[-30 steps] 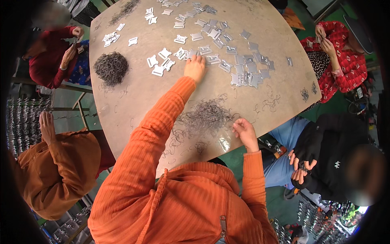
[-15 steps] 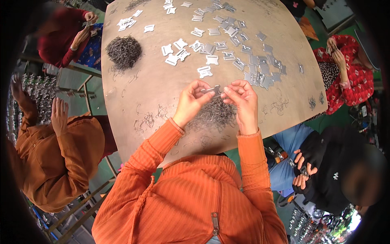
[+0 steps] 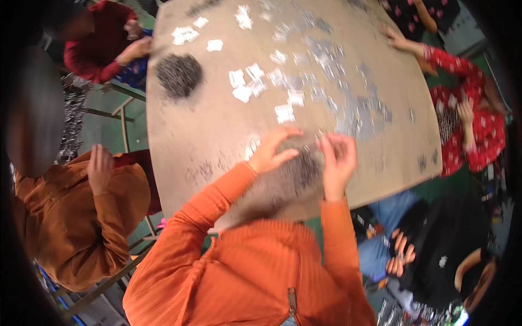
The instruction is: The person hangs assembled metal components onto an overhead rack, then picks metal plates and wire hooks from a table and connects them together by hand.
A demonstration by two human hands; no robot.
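My left hand (image 3: 274, 152) is over the near part of the table with thumb and fingers spread, nothing between them. Next to its wrist lies a pale flat metal plate (image 3: 252, 146), partly hidden by the hand. My right hand (image 3: 338, 160) has thumb and fingertips pinched together; what they hold, if anything, is too blurred to name. Below and between both hands sits a dark heap of small bent wire pieces (image 3: 302, 171). Just beyond my fingers is another silvery slotted plate (image 3: 284, 113).
The brown table (image 3: 217, 125) bears many scattered metal plates (image 3: 364, 117) across its middle and right. A second wire heap (image 3: 178, 76) stands at the left. People sit around: maroon sleeve (image 3: 103, 60), brown jacket (image 3: 76, 217), red patterned jacket (image 3: 473, 119), black top (image 3: 451, 239).
The metal plate has left my hands; one now lies by my left wrist. My left hand has opened and my hands have moved apart. The whole view has shifted and blurred.
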